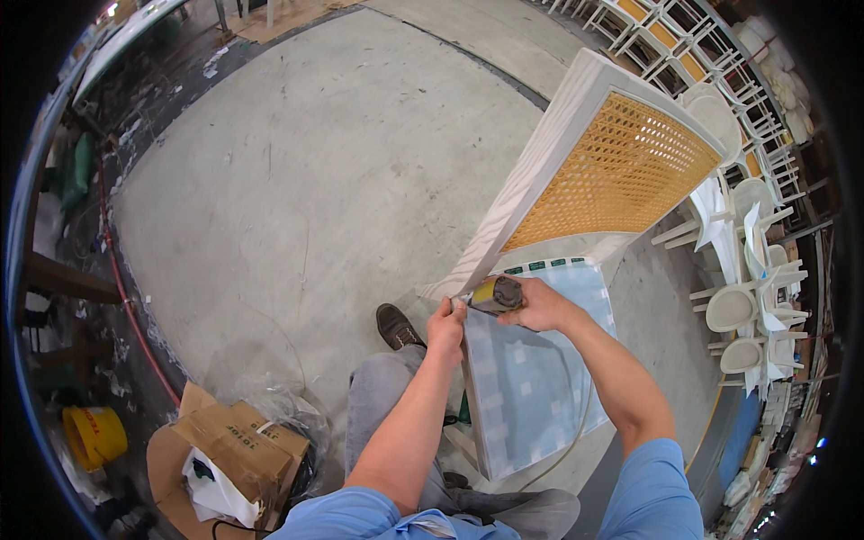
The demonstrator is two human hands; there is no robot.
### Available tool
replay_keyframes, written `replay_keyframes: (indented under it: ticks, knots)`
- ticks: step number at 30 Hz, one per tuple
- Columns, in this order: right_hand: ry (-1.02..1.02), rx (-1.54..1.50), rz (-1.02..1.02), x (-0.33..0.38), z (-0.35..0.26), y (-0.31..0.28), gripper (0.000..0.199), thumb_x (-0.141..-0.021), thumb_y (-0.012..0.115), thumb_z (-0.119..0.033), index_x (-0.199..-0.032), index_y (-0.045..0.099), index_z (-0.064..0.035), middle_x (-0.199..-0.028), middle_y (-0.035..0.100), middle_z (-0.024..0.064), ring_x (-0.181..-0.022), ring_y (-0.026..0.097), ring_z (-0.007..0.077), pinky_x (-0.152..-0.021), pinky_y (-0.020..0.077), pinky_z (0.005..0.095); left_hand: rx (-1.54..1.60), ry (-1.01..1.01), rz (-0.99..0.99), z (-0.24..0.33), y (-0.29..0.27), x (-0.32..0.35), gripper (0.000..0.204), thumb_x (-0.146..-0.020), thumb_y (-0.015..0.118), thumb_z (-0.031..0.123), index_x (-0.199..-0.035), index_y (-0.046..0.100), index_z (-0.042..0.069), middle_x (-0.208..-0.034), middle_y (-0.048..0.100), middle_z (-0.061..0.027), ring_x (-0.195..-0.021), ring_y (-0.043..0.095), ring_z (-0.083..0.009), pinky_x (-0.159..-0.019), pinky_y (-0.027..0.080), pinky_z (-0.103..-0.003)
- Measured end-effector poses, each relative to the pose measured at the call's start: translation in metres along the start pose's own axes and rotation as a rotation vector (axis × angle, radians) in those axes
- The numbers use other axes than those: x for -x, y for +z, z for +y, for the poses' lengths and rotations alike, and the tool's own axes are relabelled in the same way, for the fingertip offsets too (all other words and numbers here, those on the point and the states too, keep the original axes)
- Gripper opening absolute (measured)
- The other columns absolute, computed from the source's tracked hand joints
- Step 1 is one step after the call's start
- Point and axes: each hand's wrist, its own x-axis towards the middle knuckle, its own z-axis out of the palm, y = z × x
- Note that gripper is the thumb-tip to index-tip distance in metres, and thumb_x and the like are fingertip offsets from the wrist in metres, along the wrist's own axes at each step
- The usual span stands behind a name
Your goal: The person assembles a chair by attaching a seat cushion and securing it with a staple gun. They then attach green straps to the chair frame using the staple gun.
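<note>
A pale-framed chair with a woven cane back [621, 166] stands tilted before me. Its seat [531, 387] is pale blue with white squares, and several dark green pads line the seat's back edge. My right hand [540, 306] is wrapped round a yellow and dark grey power tool [495, 295], whose nose points left at the joint of seat and back. Pinched closed at that nose is my left hand [445, 326]; whatever is between its fingertips is hidden. A thin hose [583, 418] curves down over the seat beneath my right forearm.
At lower left sit an open cardboard box [256, 450] with clear plastic and a yellow bucket [94, 435]. A red hose [135, 315] runs along the floor's left edge. Stacked pale chairs [733, 306] crowd the right side. My shoe [396, 326] rests left of the chair.
</note>
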Motion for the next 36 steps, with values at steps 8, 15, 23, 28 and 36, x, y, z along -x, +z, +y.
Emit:
replay_keyframes:
  ticks: [8, 15, 23, 28, 36]
  knots:
    - [-0.012, 0.020, -0.019, -0.008, -0.016, -0.002, 0.068, -0.076, 0.082, -0.015, -0.139, 0.055, -0.0173, -0.114, 0.072, 0.0142, -0.106, 0.068, 0.0297, -0.093, 0.0523, 0.0364, 0.065, -0.013, -0.002, 0.014, 0.000, -0.005, 0.067, -0.102, 0.059, 0.013, -0.157, 0.022, -0.003, -0.145, 0.052, -0.0102, -0.120, 0.056, -0.0157, -0.099, 0.045, -0.028]
    - [0.013, 0.122, -0.009, -0.006, -0.028, 0.002, 0.065, -0.077, 0.077, -0.015, -0.137, 0.054, -0.0169, -0.113, 0.071, 0.0174, -0.107, 0.066, 0.0359, -0.093, 0.0527, 0.0402, 0.099, -0.073, -0.005, 0.017, 0.001, 0.005, 0.064, -0.104, 0.054, 0.017, -0.159, 0.022, 0.004, -0.146, 0.050, -0.0080, -0.121, 0.054, -0.0156, -0.100, 0.045, -0.030]
    - [-0.080, 0.209, 0.130, 0.026, -0.022, 0.012, 0.065, -0.077, 0.078, -0.017, -0.137, 0.052, -0.0162, -0.117, 0.068, 0.0195, -0.110, 0.064, 0.0397, -0.094, 0.0520, 0.0445, 0.196, -0.118, -0.025, 0.013, 0.001, 0.012, 0.037, -0.100, 0.057, 0.034, -0.129, 0.057, 0.011, -0.119, 0.063, -0.0054, -0.113, 0.058, -0.0229, -0.093, 0.050, -0.044]
    - [-0.049, 0.097, 0.334, 0.131, -0.011, 0.028, 0.068, -0.076, 0.082, -0.017, -0.137, 0.053, -0.0154, -0.118, 0.068, 0.0187, -0.112, 0.063, 0.0387, -0.093, 0.0517, 0.0440, -0.183, -0.113, 0.033, -0.006, -0.011, 0.040, 0.050, -0.100, 0.056, 0.046, -0.130, 0.053, 0.006, -0.123, 0.063, -0.0124, -0.109, 0.064, -0.0294, -0.090, 0.054, -0.048]
    - [0.366, -0.277, 0.654, 0.310, 0.031, 0.073, 0.051, -0.081, 0.083, -0.019, -0.125, 0.060, -0.0080, -0.088, 0.065, 0.0029, -0.065, 0.057, 0.0114, -0.059, 0.0515, 0.0299, -0.373, -0.176, -0.183, -0.036, -0.001, 0.079, 0.071, -0.098, 0.061, 0.044, -0.147, 0.035, -0.002, -0.140, 0.052, -0.0204, -0.119, 0.060, -0.0383, -0.096, 0.052, -0.056]
